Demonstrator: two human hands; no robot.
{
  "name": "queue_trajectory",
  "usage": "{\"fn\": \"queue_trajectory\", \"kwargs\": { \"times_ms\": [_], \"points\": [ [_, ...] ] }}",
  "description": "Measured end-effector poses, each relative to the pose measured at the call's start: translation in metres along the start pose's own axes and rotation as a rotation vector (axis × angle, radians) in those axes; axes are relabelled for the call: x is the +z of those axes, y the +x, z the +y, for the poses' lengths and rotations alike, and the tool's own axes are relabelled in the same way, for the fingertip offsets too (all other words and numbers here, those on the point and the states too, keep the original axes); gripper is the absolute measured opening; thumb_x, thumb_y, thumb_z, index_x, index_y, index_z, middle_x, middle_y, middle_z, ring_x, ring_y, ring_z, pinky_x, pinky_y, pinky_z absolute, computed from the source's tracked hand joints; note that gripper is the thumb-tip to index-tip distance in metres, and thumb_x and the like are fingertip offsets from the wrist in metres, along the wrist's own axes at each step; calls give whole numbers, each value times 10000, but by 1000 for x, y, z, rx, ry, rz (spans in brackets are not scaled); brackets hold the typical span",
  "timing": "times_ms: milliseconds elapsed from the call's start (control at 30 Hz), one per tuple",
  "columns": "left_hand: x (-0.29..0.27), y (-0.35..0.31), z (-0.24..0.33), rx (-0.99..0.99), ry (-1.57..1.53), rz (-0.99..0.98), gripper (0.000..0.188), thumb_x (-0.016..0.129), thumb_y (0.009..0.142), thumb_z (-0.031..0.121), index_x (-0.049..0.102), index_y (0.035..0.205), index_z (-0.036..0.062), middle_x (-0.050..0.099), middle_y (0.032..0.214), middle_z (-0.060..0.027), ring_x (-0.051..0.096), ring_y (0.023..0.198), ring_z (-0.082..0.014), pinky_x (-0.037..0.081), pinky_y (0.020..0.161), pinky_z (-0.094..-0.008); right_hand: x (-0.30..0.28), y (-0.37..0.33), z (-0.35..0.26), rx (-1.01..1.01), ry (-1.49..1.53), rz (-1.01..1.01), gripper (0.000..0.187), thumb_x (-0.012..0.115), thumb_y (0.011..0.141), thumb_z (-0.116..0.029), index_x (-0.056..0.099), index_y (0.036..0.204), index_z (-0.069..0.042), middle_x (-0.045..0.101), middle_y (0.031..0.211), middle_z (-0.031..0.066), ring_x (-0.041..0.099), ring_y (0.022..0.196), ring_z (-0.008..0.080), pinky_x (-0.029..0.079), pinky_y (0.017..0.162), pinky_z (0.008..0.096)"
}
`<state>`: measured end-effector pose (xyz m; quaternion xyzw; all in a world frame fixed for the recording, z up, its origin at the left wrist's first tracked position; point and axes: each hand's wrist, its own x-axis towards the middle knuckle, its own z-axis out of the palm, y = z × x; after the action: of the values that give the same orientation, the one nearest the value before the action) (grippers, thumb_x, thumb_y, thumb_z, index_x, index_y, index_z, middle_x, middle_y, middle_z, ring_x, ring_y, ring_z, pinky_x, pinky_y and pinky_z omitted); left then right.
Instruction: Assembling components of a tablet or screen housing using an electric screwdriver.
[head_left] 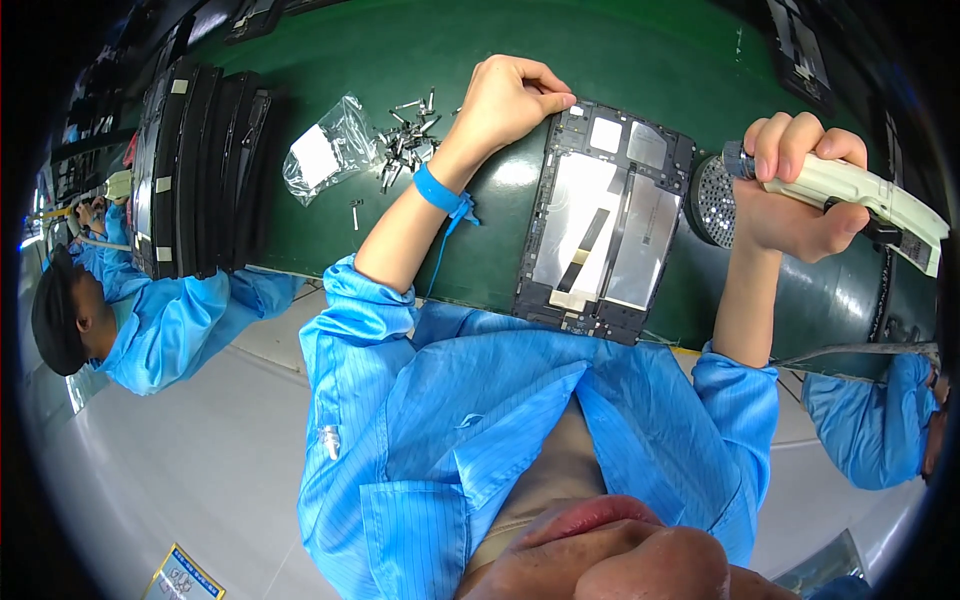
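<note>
An opened tablet (605,215), its inner metal plates and flat ribbon cable showing, lies on the green work surface in front of me. My left hand (512,98) has thumb and forefinger pinched together at the tablet's far left corner; anything between the fingertips is hidden. Over to the right, my right hand (800,185) is wrapped round a cream electric screwdriver (860,195), held above the surface with its dark collar end toward the tablet. A round perforated metal piece (714,203) sits partly behind that hand, beside the tablet's right edge.
Left of my left forearm lie a pile of small metal parts (408,145) and a clear plastic bag (345,140). One loose part (355,214) lies nearer. Black panels (200,170) stand stacked at the left. Two other people in blue work at either side.
</note>
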<state>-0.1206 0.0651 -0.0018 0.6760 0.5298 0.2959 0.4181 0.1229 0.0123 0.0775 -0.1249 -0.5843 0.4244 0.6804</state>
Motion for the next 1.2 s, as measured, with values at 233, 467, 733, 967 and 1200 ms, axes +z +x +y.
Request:
{"fn": "queue_trajectory", "kwargs": {
  "times_ms": [233, 467, 733, 967, 1200],
  "points": [
    [0, -2, -8, -48, -293, -6, 124, 703, 760, 55, 699, 872, 3, 672, 696, -48, 568, 561, -58, 456, 535, -192, 10, -2, 8, 36, 4, -13, 485, 526, 855, -531, 404, 993, -83, 473, 690, 64, 474, 581, 157, 390, 560, 301],
    [1, -1, -8, -73, -314, -84, 133, 698, 771, 42, 692, 894, -8, 646, 663, -42, 555, 559, -60, 462, 529, -196, 21, -7, 13, 68, -2, -21, 481, 570, 841, -506, 399, 992, -83, 473, 691, 58, 480, 580, 159, 392, 531, 287],
    [-6, -14, -25, -65, -440, -258, 94, 636, 814, 19, 684, 878, -30, 648, 705, -67, 577, 609, -85, 489, 579, -218, 42, -5, 43, 110, 133, 6, 564, 656, 780, -516, 397, 1000, -67, 469, 678, 55, 481, 568, 154, 384, 509, 271],
    [-7, -11, -27, -67, -554, -317, 99, 614, 800, -31, 647, 892, -49, 635, 745, -71, 585, 624, -97, 499, 601, -225, 79, -16, 91, 109, 68, 99, 503, 754, 750, -328, 368, 927, -59, 449, 609, 47, 426, 474, 117, 389, 445, 241],
    [-5, -6, -36, -51, -530, -366, 82, 631, 784, -31, 646, 864, -37, 639, 747, -72, 595, 622, -104, 500, 586, -230, 77, -23, 117, 154, 16, 133, 494, 755, 749, -322, 363, 903, -65, 438, 586, 43, 412, 456, 115, 383, 438, 239]
  ]
}}
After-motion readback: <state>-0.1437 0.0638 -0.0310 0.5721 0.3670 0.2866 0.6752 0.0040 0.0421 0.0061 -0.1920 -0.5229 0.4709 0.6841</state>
